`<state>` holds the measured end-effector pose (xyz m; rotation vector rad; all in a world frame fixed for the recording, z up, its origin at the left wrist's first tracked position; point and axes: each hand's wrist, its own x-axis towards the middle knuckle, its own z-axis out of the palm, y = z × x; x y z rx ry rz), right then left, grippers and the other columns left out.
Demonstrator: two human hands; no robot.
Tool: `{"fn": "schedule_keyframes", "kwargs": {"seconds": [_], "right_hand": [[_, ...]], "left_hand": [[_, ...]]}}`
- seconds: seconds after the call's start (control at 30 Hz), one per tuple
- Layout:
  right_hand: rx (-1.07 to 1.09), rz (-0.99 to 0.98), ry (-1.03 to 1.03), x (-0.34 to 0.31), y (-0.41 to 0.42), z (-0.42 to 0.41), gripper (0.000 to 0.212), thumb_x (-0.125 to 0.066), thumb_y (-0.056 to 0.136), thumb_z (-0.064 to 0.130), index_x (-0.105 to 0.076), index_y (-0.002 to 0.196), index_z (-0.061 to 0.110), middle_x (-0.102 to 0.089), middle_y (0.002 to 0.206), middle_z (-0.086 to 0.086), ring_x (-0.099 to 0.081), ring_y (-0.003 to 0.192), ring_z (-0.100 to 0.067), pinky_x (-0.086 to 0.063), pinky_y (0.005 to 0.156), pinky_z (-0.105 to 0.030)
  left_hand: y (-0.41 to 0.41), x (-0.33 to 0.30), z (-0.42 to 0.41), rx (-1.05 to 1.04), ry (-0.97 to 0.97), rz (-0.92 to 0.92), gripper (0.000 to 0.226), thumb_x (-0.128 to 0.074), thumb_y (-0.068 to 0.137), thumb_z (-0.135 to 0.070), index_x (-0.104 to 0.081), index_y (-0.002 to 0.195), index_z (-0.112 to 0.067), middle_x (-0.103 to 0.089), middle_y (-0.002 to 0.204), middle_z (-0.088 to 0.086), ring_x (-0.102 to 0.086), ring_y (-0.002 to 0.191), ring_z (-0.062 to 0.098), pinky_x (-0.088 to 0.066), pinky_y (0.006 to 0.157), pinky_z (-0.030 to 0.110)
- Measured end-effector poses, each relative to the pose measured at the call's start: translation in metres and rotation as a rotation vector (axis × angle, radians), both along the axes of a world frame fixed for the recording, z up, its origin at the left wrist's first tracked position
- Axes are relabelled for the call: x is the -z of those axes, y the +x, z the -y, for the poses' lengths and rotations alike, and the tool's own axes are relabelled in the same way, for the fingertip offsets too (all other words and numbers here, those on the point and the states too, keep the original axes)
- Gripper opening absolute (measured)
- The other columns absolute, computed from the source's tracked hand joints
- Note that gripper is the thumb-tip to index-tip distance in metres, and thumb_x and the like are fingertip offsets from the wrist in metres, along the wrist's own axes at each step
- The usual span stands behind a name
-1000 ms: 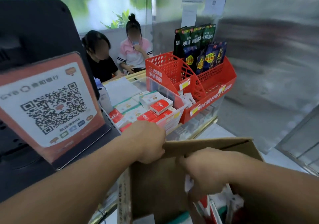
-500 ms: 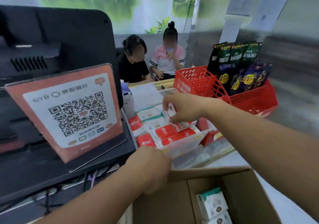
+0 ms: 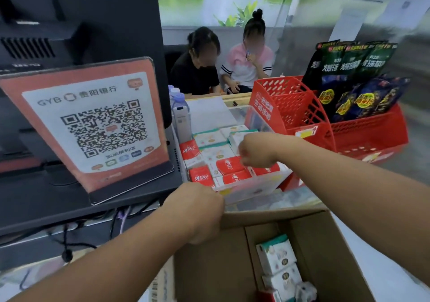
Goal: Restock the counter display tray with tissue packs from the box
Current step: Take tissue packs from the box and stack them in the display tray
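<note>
The big black screen (image 3: pixel 81 33) with the payment sign (image 3: pixel 90 124) fills the left side of the bench (image 3: pixel 372 243), and the red rack (image 3: pixel 337 129) with dark snack bags (image 3: pixel 353 78) stands at the far right. Between them sits the clear display tray (image 3: pixel 246 188), and below it, nearest to you, is the open cardboard box (image 3: pixel 232 255).

Your left hand (image 3: pixel 197 213) is curled over the far edge of the box and holds it steady; this grip is closed on the cardboard. Your right hand (image 3: pixel 256 150) is over the tray, just above the red and white tissue packs (image 3: pixel 223 164), with the fingers bent down. I cannot tell if this grip is pinching a pack or is only pressing one into its row, because the fingers are hidden under the hand.

I judge that you are in the placing step: a pack is being set or pushed straight in the front right part of the tray. The tray looks nearly full, but a small space may remain at the right side.

Some packs in the box (image 3: pixel 277 264) stand on end at its right side. The next move calls for your right hand to come down into the box and take one pack by its narrow sides. Keep the left hand on the edge so that the box does not slide.
</note>
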<state>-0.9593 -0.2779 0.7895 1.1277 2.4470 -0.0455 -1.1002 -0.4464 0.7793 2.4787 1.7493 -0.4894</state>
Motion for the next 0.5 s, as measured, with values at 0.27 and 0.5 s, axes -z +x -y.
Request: {"fn": "schedule_keyframes", "kwargs": {"seconds": [0.27,0.5], "right_hand": [[0.089,-0.295,-0.471,-0.058,0.036,0.097,0.023,-0.063,0.093,0.028,-0.072,0.079,0.012,-0.072,0.073,0.001,-0.068,0.066,-0.006,-0.055,0.064,-0.024],[0.412,0.174,-0.651,0.037,0.063,0.152,0.018,-0.066,0.095,0.028,-0.072,0.094,0.011,-0.067,0.075,0.001,-0.064,0.066,-0.015,-0.055,0.069,-0.03]], "left_hand": [[0.005,-0.004,-0.008,0.08,0.035,-0.055,0.017,-0.052,0.087,-0.037,-0.055,0.082,-0.022,-0.044,0.066,-0.003,-0.048,0.065,0.023,-0.039,0.058,0.029],[0.026,-0.013,-0.006,0.172,0.045,-0.047,0.019,-0.052,0.087,-0.039,-0.053,0.083,-0.02,-0.047,0.077,0.001,-0.047,0.073,0.024,-0.039,0.062,0.031]]}}
